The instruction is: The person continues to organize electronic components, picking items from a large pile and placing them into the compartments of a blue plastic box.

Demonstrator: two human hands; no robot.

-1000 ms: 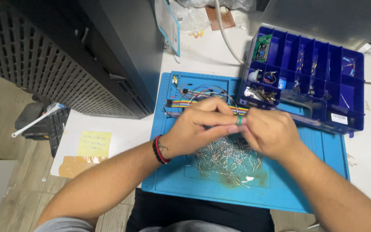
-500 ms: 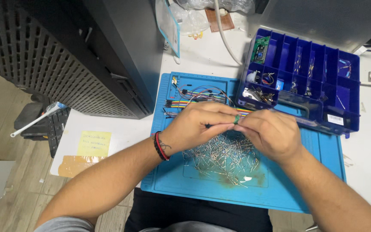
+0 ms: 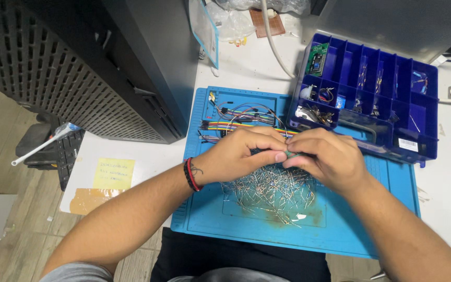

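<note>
My left hand [image 3: 244, 151] and my right hand [image 3: 327, 156] meet fingertip to fingertip above a blue work mat [image 3: 340, 230]. Between the fingertips both hands pinch a small green wire piece [image 3: 291, 154]. Right under the hands lies a loose pile of thin metal-legged components [image 3: 270, 190]. A bundle of coloured jumper wires [image 3: 241, 119] lies on the mat just beyond my left hand. A red and black band circles my left wrist.
A blue compartment box [image 3: 424, 112] with small parts stands at the right, a green circuit board [image 3: 317, 58] in its far left cell. A large dark computer case [image 3: 105, 62] fills the left. A yellow sticky note [image 3: 113, 174] lies on the white desk.
Both hands have stayed together over the pile, with only small shifts of the fingers on the green piece. The view has tilted slightly.
</note>
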